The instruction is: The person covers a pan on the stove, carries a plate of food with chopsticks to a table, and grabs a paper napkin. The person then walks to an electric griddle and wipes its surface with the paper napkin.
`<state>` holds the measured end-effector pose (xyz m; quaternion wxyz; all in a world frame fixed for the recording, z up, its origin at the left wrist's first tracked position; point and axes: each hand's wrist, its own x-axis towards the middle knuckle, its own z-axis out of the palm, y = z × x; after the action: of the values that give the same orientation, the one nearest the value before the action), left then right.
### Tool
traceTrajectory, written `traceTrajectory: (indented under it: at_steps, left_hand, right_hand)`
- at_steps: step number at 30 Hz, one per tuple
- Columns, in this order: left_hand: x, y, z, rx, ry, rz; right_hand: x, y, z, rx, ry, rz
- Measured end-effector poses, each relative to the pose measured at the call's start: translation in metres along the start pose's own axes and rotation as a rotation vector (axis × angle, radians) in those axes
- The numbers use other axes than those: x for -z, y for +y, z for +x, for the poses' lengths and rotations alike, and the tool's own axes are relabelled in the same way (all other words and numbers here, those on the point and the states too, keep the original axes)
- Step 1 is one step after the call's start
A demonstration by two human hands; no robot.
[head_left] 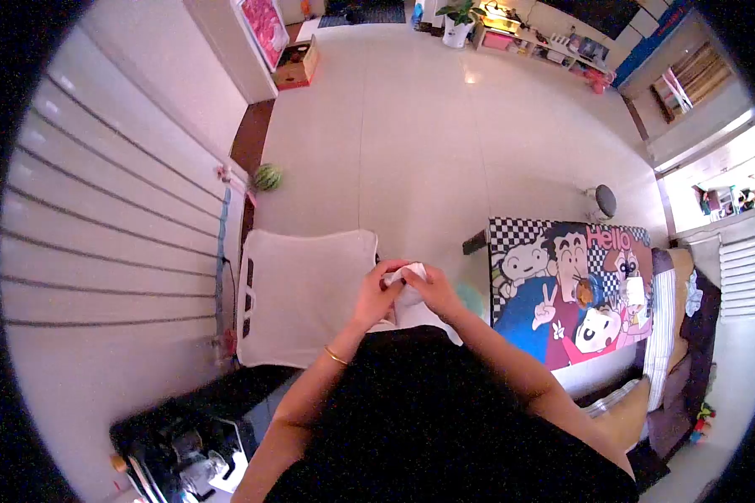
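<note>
In front of my black top, both hands are close together on a white cloth (414,312). My left hand (379,292), with a gold bangle at the wrist, pinches its upper edge. My right hand (434,290) grips the same edge just beside it. Part of the cloth bunches up between the fingers, and the rest hangs down towards my body. Left of my hands stands a piece of furniture with a white cover (310,293); its kind I cannot make out.
To the right is a table with a cartoon tablecloth (520,310) and a glass bowl (587,291) on it. A sofa (675,369) lies beyond it. A round stool (604,201) stands behind the table. A watermelon (268,178) rests on the floor by the left wall.
</note>
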<state>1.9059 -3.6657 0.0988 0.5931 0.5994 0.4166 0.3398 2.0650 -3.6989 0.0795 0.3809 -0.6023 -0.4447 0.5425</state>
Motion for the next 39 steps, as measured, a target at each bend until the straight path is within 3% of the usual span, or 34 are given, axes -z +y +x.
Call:
traceTrajectory:
  at_steps: [6, 9, 17, 21, 24, 28, 31, 32, 36, 39]
  left_hand:
    - [0.033, 0.043, 0.107, 0.058, -0.103, 0.169]
    - [0.032, 0.017, 0.160, -0.056, -0.071, 0.206]
    - [0.032, 0.017, 0.329, -0.025, -0.051, 0.303]
    - [0.026, 0.041, 0.424, 0.064, -0.135, 0.219]
    - [0.015, 0.069, 0.495, 0.046, -0.184, 0.090]
    - [0.012, 0.091, 0.567, 0.070, -0.362, 0.060]
    - [0.018, 0.109, 0.620, 0.083, -0.481, 0.111]
    - [0.022, 0.116, 0.636, 0.046, -0.475, 0.228]
    - [0.049, 0.099, 0.724, -0.020, -0.413, 0.111]
    - [0.089, 0.122, 0.793, 0.064, -0.321, 0.087]
  right_hand:
    - [0.019, -0.043, 0.095, -0.052, 0.075, 0.057]
    - [0.039, -0.048, 0.142, -0.108, 0.062, -0.004]
    - [0.106, -0.038, 0.307, -0.029, 0.079, -0.130]
    - [0.170, -0.116, 0.370, -0.136, -0.036, -0.123]
    - [0.224, -0.128, 0.424, -0.002, -0.108, -0.110]
    - [0.285, -0.203, 0.460, 0.262, -0.211, -0.308]
    - [0.319, -0.253, 0.492, 0.032, -0.328, -0.438]
    - [0.323, -0.246, 0.508, 0.100, -0.285, -0.399]
    - [0.318, -0.250, 0.598, 0.165, -0.117, -0.228]
    - [0.306, -0.290, 0.673, -0.024, -0.015, 0.107]
